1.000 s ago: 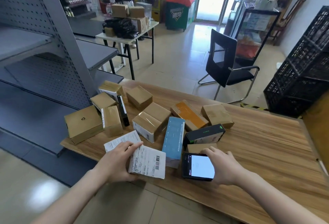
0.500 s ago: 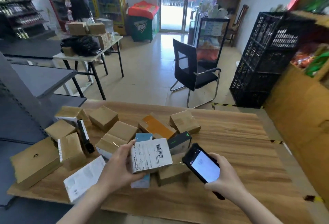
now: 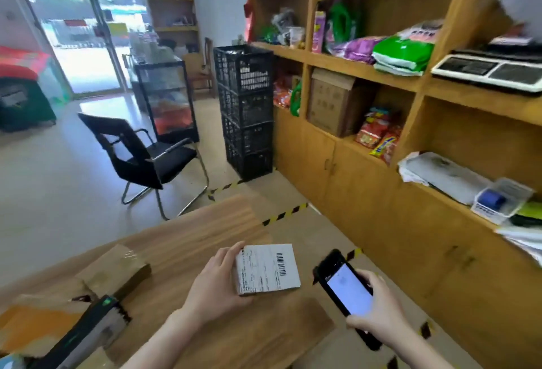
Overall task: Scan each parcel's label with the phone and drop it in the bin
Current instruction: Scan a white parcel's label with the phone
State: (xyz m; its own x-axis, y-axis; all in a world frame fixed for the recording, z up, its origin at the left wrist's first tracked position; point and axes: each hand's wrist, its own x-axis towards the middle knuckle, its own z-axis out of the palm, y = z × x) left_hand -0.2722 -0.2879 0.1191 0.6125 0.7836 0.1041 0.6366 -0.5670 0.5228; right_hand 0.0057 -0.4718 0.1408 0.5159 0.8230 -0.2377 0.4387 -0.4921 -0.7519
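Left grip (image 3: pixel 217 283) clasps the parcel (image 3: pixel 268 269) by its left edge; right grip (image 3: pixel 378 307) holds the phone (image 3: pixel 343 289). I judge the parcel light, stiff.

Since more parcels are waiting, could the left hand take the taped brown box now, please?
Probably not yet: the left hand grips the labelled parcel, though the brown box lies uncovered on the table to its left.
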